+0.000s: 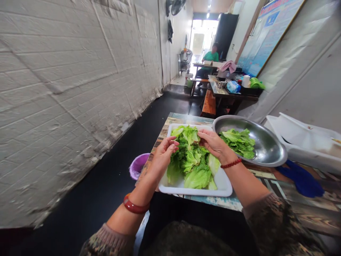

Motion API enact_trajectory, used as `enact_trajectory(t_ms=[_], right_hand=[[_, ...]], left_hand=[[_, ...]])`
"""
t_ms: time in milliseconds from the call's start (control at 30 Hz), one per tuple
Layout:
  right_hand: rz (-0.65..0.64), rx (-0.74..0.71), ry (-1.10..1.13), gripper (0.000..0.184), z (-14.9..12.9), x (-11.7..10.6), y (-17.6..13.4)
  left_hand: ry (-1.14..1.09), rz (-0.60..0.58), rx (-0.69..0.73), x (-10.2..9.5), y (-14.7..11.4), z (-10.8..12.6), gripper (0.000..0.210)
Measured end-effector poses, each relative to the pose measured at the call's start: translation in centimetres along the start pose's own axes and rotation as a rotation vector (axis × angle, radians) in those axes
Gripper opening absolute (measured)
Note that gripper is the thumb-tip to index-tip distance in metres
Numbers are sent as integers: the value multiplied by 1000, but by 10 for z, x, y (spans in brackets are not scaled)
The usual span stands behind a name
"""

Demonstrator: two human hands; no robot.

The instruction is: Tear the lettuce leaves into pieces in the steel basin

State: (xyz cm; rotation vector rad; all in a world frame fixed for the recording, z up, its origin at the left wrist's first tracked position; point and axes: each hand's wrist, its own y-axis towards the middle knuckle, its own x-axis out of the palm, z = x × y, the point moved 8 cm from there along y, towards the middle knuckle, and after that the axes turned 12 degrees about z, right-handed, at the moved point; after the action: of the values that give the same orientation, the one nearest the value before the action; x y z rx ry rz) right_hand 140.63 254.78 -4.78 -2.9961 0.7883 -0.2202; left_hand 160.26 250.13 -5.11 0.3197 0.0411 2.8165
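Note:
A white tray (195,192) in front of me holds a heap of green lettuce leaves (195,174). Over the heap's right side, my right hand (215,145) pinches the edge of a lettuce leaf (190,137) between thumb and fingers. My left hand (163,156) hovers at the left rim of the tray, its fingers loosely bent and apart, with nothing visible in them. To the right of the tray, more lettuce (238,142) lies in a wide steel bowl (269,144).
A blue glove or cloth (301,177) lies on the wooden table (317,215), near white plastic tubs (301,135). Below the table's left edge stands a purple bin (138,165). Further off are a bench (209,103), a cluttered table (223,93) and a seated person (211,57).

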Motion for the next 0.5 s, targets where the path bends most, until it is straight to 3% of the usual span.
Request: enact_trajectory(t_ms=[133, 267, 500], right_hand=[[-110, 82, 69, 33, -5, 18, -23], [-178, 68, 4, 30, -6, 34, -32], [-240, -102, -153, 30, -7, 52, -38]], left_hand=[[91, -82, 76, 7, -4, 5, 38], [68, -189, 64, 16, -8, 6, 40], [16, -137, -29, 7, -6, 1, 35]])
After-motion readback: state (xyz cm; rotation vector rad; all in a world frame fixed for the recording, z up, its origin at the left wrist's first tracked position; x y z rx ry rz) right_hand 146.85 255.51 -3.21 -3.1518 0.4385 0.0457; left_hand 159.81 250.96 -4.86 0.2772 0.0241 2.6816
